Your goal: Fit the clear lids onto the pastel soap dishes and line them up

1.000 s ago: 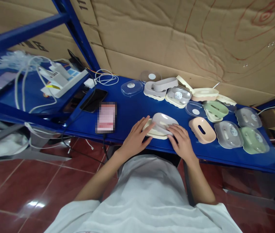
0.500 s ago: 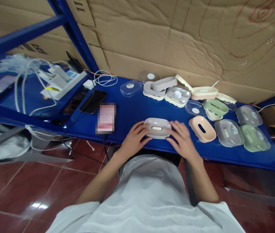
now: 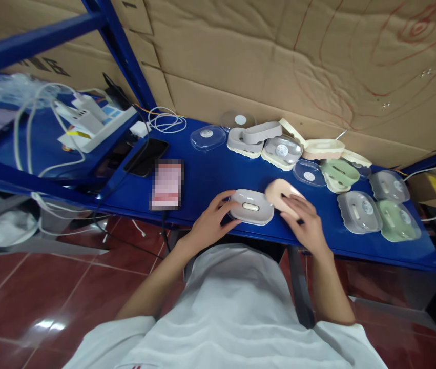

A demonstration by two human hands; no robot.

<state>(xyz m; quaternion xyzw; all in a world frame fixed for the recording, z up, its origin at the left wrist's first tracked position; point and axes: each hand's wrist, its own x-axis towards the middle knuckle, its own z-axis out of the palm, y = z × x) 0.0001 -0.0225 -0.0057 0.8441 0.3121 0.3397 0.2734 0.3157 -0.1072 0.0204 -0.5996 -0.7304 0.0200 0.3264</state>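
A grey soap dish (image 3: 254, 198) with a cream piece in its middle slot lies near the front edge of the blue table. My left hand (image 3: 212, 220) grips its left end, thumb on the near side and fingers on the far side. Just right of it, my right hand (image 3: 309, 223) holds a peach soap dish tray (image 3: 279, 190), slightly blurred and tilted. The tray's left end is close to the grey dish; whether they touch I cannot tell. My right fingers hide part of the tray's slot.
Lidded grey (image 3: 359, 211) and green soap dishes (image 3: 399, 220) stand at the right. Along the back lie stacked trays (image 3: 245, 143) and clear lids (image 3: 208, 137). Leftward are a pixelated phone (image 3: 167, 184), a black phone (image 3: 146, 156), a power strip (image 3: 106, 130) and cables.
My right hand has left the grey dish's right end and taken hold of the peach tray, bringing it leftward beside the grey dish. My left hand stays on the grey dish.
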